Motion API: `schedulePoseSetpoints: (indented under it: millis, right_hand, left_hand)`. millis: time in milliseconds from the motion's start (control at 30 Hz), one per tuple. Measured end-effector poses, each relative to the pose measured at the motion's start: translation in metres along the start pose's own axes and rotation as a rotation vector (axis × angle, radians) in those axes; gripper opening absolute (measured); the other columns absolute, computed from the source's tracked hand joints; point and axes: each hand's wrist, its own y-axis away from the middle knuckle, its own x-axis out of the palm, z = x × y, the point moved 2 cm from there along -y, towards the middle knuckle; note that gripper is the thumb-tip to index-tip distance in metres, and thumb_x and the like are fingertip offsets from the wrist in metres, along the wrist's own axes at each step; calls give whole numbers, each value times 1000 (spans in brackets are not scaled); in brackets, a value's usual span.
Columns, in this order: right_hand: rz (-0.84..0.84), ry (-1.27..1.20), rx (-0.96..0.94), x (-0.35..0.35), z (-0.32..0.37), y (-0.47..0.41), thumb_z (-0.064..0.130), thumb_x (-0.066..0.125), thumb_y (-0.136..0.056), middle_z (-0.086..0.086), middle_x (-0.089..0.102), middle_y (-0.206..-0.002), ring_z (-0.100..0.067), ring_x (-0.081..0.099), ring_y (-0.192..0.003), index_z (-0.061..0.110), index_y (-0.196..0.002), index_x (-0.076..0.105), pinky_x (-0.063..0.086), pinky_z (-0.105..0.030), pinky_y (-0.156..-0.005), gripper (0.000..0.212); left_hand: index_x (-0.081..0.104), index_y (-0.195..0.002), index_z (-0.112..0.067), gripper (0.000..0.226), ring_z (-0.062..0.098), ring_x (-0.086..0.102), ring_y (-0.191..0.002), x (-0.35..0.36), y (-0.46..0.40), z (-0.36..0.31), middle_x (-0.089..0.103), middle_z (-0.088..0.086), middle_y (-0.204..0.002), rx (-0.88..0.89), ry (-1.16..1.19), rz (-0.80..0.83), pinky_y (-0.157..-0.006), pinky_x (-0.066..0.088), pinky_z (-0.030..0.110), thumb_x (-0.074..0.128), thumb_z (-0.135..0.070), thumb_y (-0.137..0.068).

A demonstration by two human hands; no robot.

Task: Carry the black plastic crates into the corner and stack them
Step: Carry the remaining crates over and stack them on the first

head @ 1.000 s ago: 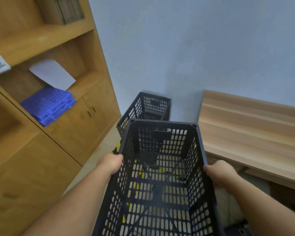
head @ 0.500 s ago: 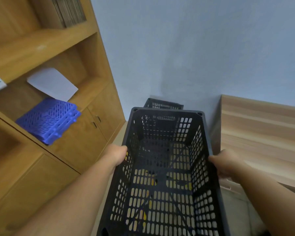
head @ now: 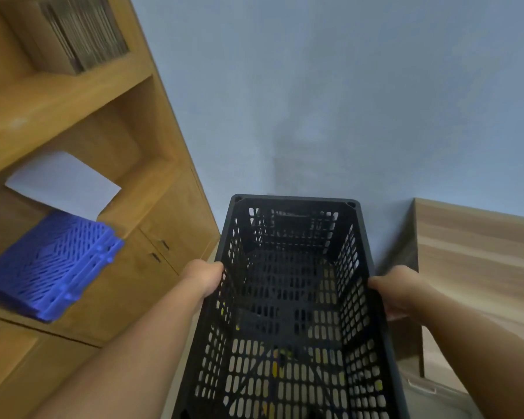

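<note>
Black crate (head: 291, 313) is up in the air, centre of view, long axis pointing at the far wall (head: 330, 101), its far rim just short of that wall. Empty, perforated on all sides and floor, so I'd judge it light; walls look rigid moulded plastic with a solid top rim, should not flex much under a two-hand carry. Smooth plastic could slip, but the slots and rim lip give purchase. Left hand (head: 204, 278) grips the left long wall near the rim, right hand (head: 397, 290) grips the right long wall opposite it, fingers curled over the edges (fingertips mostly hidden by the wall). Mid-length grip on both sides looks balanced; the moulded handle cut-out in the far end wall is the other option. Any crate under it is hidden by this one, so alignment for stacking has to go by feel or through the holes. Left: wooden shelf unit (head: 82, 110) with a blue slatted panel (head: 49, 267) and a white sheet (head: 64, 182). Right: wooden bench top (head: 478, 261), close to the right hand, knuckle clearance looks tight.
</note>
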Motion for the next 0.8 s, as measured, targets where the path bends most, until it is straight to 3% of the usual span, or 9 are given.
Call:
schedulePoseSetpoints:
  millis: [67,133,233,333,467,600,700,800]
  right_hand:
    - [-21,-4,0,-3,13,-14,21,61,-101,-22,77,-89,-35,79,-72,-2,-103,64,67,-45,-66,24]
    - [-40,-20,1,-6,25,-26,21,61,-101,-22,77,-86,-34,79,-68,-3,-100,64,66,-45,-64,24]
    - [-67,-20,14,-8,42,-44,21,61,-101,-19,77,-84,-32,79,-65,-2,-99,65,66,-41,-62,24]
    - [-90,-35,25,-8,60,-63,22,61,-101,-20,78,-85,-34,79,-68,-3,-100,67,66,-45,-67,26]
    - [-136,-42,64,0,86,-86,22,59,-101,-21,77,-85,-35,78,-68,-5,-98,68,66,-46,-67,28]
    - [-213,19,100,10,107,-110,25,58,-100,-18,76,-78,-33,77,-64,-3,-90,70,66,-43,-68,33]
    - [-241,50,123,19,118,-125,28,57,-100,-15,75,-75,-29,75,-63,-2,-86,70,63,-39,-65,35]
    - [-254,27,134,28,126,-140,29,58,-99,-16,76,-80,-32,77,-71,0,-87,70,65,-47,-77,34]
  left_hand:
    - [59,-95,-4,25,30,66,-91,1,-17,-15,68,14,-99,-4,-4,27,-93,55,43,52,-25,-109]
    - [63,-102,-4,26,33,69,-99,2,-35,-31,73,18,-110,-9,3,38,-87,56,44,52,-26,-109]
    - [62,-95,-6,28,29,67,-89,2,-63,-53,73,19,-110,9,-33,50,-75,52,39,51,-28,-109]
    - [66,-113,-1,32,31,69,-94,2,-97,-76,73,18,-111,35,-80,78,-81,54,41,51,-29,-109]
    - [63,-126,2,33,25,62,-79,2,-144,-103,71,16,-112,64,-84,117,-67,45,35,53,-25,-109]
    - [61,-114,-1,23,32,65,-98,2,-186,-125,69,15,-115,87,-97,157,-81,47,37,54,-22,-108]
    - [64,-121,1,31,35,69,-105,2,-214,-135,72,16,-116,73,-99,187,-88,55,43,57,-25,-104]
    - [63,-123,0,33,37,71,-106,5,-239,-145,72,18,-116,68,-111,213,-93,58,45,57,-26,-105]
